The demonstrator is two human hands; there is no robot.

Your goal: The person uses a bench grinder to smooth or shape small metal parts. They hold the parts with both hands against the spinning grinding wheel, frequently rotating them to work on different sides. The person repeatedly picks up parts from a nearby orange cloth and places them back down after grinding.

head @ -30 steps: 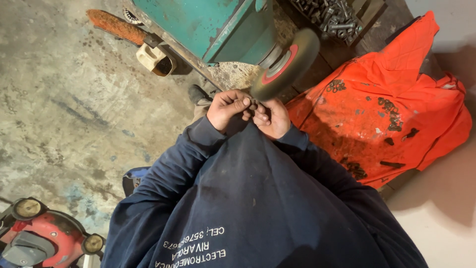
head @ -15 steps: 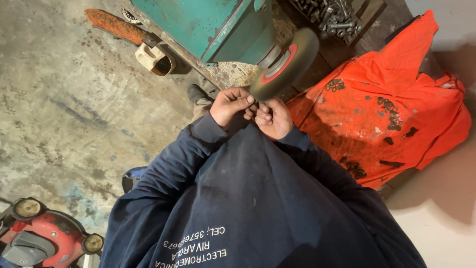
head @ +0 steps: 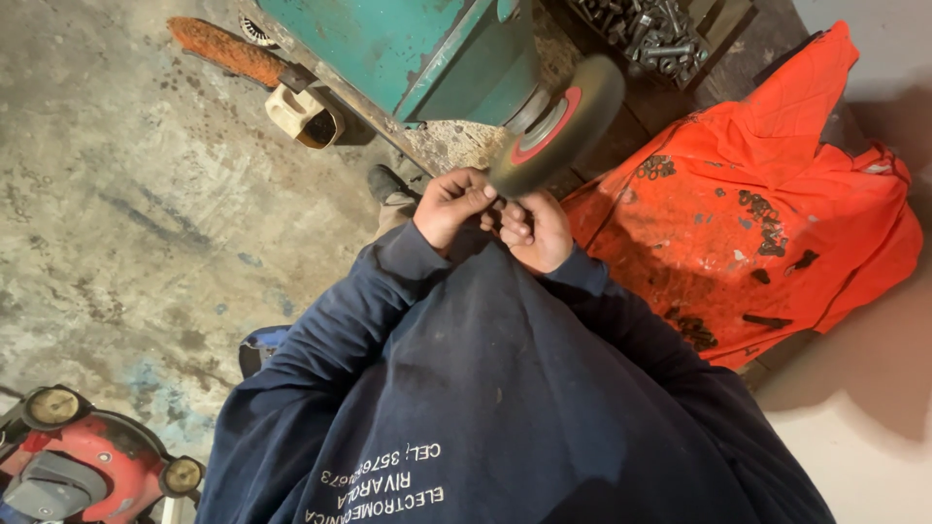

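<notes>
While we hold both hands together under wire wheel [head: 555,126], left hand [head: 452,206] and right hand [head: 537,230] pinch small part, mostly hidden; wheel rim touching just above fingertips, right grip nearer.

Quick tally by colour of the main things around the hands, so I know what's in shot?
Teal: 1, the grinder body
Dark grey: 1, the wheel both hands are at
Orange: 2, the stained cloth and the rusty piece
Cream: 1, the jug
Red: 1, the mower
Total: 6
</notes>
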